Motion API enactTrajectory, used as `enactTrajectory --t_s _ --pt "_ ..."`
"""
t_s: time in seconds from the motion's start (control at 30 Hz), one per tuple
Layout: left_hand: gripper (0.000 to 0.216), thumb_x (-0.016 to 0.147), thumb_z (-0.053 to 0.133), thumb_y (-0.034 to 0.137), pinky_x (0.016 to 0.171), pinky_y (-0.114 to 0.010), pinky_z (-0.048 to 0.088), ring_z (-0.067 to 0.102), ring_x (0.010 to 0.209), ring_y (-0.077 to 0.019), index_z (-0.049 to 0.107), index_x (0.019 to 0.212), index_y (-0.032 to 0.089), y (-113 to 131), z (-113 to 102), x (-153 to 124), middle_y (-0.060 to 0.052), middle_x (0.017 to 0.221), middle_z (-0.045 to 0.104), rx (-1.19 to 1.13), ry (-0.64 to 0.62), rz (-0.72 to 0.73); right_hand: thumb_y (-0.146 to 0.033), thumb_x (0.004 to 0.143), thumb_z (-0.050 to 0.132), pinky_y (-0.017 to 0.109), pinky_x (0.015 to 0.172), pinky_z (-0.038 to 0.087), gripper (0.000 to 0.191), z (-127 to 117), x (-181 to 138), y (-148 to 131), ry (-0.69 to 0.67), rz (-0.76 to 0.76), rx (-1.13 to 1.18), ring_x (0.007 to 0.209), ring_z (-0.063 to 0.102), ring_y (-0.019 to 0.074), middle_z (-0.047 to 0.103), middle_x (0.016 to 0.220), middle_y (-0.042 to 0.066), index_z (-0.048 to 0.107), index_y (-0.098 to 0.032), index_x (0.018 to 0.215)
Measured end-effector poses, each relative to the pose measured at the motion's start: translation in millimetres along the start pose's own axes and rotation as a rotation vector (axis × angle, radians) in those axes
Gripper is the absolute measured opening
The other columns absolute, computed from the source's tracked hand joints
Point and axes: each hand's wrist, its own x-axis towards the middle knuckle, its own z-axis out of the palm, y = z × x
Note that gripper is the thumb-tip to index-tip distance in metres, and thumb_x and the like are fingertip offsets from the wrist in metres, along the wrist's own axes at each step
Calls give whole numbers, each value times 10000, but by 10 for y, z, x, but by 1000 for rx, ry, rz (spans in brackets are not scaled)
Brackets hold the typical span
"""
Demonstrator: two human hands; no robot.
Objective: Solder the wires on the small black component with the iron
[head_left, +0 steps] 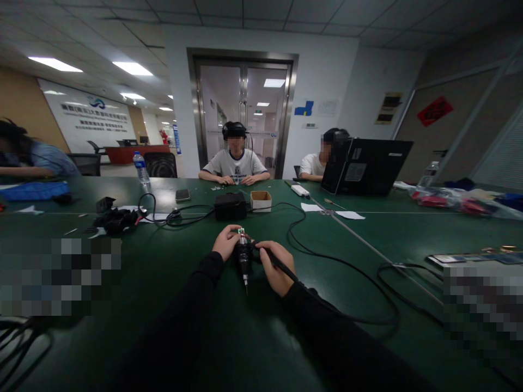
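A black cylindrical tool [244, 261] with a slim metal tip lies in front of me, tip pointing towards me; it looks like an electric screwdriver. At its far end shows a small green circuit board [241, 231]. My left hand [226, 243] pinches that end between thumb and fingers, from the left. In my right hand [278, 267] is a black, pen-shaped soldering iron [281, 265], its front end close to the far part of the tool. Whether the iron touches it, I cannot tell. The iron's cable runs back past my right sleeve.
Beyond my hands stand a black box [231, 207] and a small open carton [260, 201]. Cables [347, 260] loop across the green table [163, 288]. A phone [183, 195], a bottle [141, 169] and a large black case [368, 166] stand farther off. Other people sit around.
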Motion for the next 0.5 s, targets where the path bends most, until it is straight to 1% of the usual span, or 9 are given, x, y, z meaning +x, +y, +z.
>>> enactTrajectory --t_s 0.17,0.37,0.5 --pt "268 658 658 216 841 -351 506 686 737 -185 592 912 162 -16 2 11 -42 752 730 -15 4 1 -221 878 493 293 791 478 166 5 -1 10 -5 -8 21 825 636 177 705 888 27 658 -219 897" --pt "263 659 663 209 832 -342 504 686 752 -189 593 909 160 -21 -5 12 -44 748 728 8 6 1 -226 879 491 287 772 477 169 4 4 2 -31 14 15 808 633 174 700 874 25 658 -217 901" --pt "252 681 634 200 815 -322 503 683 753 -183 590 927 161 -15 -9 18 -45 756 725 37 0 -20 -224 875 489 291 773 474 170 -8 11 -11 -19 9 16 803 631 175 700 867 27 658 -214 889"
